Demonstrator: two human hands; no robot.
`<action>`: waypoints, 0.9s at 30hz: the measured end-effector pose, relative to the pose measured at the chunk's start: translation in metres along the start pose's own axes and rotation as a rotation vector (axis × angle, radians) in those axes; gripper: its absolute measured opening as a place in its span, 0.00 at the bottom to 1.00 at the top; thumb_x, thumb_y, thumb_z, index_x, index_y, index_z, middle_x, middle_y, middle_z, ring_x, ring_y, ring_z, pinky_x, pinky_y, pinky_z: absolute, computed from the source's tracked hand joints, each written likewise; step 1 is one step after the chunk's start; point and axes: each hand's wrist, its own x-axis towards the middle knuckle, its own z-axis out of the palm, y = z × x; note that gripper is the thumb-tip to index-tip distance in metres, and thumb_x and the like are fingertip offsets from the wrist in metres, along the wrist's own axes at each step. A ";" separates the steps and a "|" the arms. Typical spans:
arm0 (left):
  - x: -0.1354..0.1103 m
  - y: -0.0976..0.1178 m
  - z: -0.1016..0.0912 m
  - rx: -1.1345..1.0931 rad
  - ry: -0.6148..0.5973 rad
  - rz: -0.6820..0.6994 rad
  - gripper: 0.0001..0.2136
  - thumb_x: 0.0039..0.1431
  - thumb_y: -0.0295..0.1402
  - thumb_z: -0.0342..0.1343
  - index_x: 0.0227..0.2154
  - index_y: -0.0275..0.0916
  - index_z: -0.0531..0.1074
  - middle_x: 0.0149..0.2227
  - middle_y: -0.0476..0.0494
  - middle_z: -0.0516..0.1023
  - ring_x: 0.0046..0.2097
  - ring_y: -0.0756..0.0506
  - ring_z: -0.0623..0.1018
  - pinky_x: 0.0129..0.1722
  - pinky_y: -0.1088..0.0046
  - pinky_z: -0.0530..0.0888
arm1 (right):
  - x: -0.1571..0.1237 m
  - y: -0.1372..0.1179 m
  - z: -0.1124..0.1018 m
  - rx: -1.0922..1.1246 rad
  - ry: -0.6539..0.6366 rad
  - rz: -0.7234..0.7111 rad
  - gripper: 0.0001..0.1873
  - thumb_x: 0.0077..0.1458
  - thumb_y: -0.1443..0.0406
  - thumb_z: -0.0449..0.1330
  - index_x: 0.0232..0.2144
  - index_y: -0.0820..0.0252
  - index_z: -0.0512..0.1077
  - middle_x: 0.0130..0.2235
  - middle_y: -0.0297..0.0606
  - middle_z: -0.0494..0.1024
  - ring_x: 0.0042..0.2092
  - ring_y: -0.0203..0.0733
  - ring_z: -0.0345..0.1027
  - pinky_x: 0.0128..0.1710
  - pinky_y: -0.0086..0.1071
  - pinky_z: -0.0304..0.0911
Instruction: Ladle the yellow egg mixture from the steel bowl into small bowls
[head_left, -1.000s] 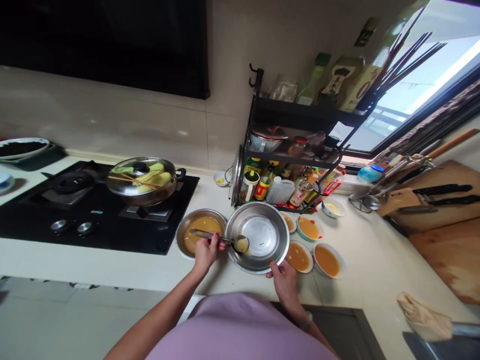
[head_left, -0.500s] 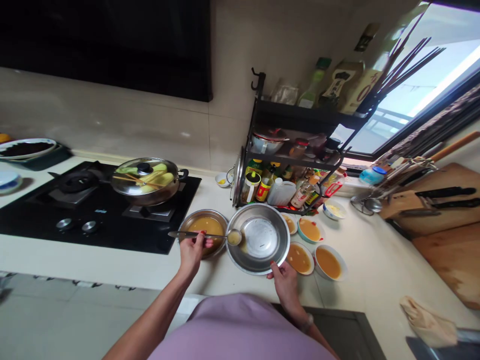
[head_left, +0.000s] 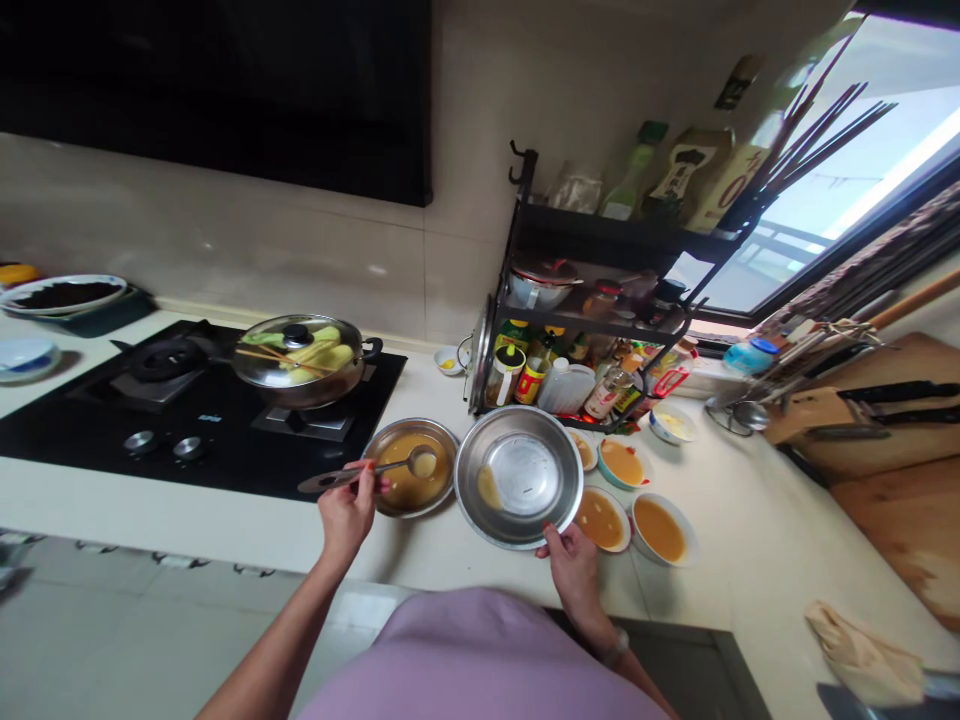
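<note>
My left hand is closed round the handle of a ladle. The ladle's bowl is over a metal basin of yellowish-brown liquid, with some of that liquid in it. My right hand grips the near right rim of a wide metal basin, thumb on top. A small yellowish puddle lies on the left part of this basin's inside; the rest shows bare metal. The two basins stand side by side, rims close together. Right of them are several bowls of orange-brown liquid.
On the black hob at left sits a glass-lidded pan with green-yellow food. A black rack with bottles and jars stands behind the basins. Knives and cutting boards are at right, a beige cloth at near right.
My left hand has moved left, carrying the ladle's bowl from the wide basin's edge back over the basin of liquid. The puddle in the wide basin is larger. My right hand stays on the rim.
</note>
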 end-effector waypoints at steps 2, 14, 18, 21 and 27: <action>-0.004 -0.003 -0.002 0.065 -0.031 0.175 0.12 0.61 0.38 0.49 0.36 0.35 0.73 0.25 0.43 0.80 0.26 0.44 0.81 0.30 0.71 0.77 | 0.001 0.002 0.000 0.011 -0.004 -0.005 0.20 0.47 0.46 0.58 0.20 0.56 0.68 0.16 0.37 0.74 0.19 0.45 0.68 0.23 0.33 0.59; -0.023 0.021 0.017 0.083 -0.109 0.617 0.07 0.63 0.26 0.49 0.41 0.38 0.70 0.29 0.46 0.77 0.29 0.50 0.78 0.32 0.74 0.75 | -0.001 0.002 -0.003 -0.012 -0.015 -0.044 0.20 0.48 0.47 0.57 0.22 0.56 0.68 0.17 0.38 0.74 0.20 0.45 0.70 0.24 0.33 0.61; -0.031 0.034 0.036 -0.005 -0.194 0.649 0.07 0.62 0.26 0.49 0.39 0.38 0.71 0.28 0.46 0.76 0.30 0.49 0.77 0.32 0.73 0.75 | -0.005 -0.003 -0.004 -0.051 -0.015 -0.068 0.21 0.49 0.46 0.56 0.22 0.56 0.69 0.17 0.38 0.74 0.21 0.44 0.70 0.24 0.33 0.62; -0.034 0.040 0.051 0.011 -0.268 0.690 0.07 0.63 0.26 0.49 0.37 0.38 0.72 0.28 0.46 0.76 0.30 0.49 0.76 0.33 0.74 0.74 | -0.008 -0.008 -0.006 -0.055 -0.011 -0.082 0.22 0.49 0.45 0.57 0.21 0.56 0.69 0.17 0.38 0.74 0.21 0.44 0.70 0.24 0.32 0.62; -0.037 0.043 0.069 0.015 -0.429 0.646 0.09 0.63 0.30 0.47 0.36 0.39 0.73 0.30 0.43 0.78 0.31 0.48 0.78 0.33 0.73 0.74 | -0.013 -0.011 -0.007 -0.013 -0.007 -0.109 0.19 0.50 0.49 0.57 0.20 0.56 0.68 0.16 0.36 0.72 0.21 0.43 0.68 0.25 0.32 0.61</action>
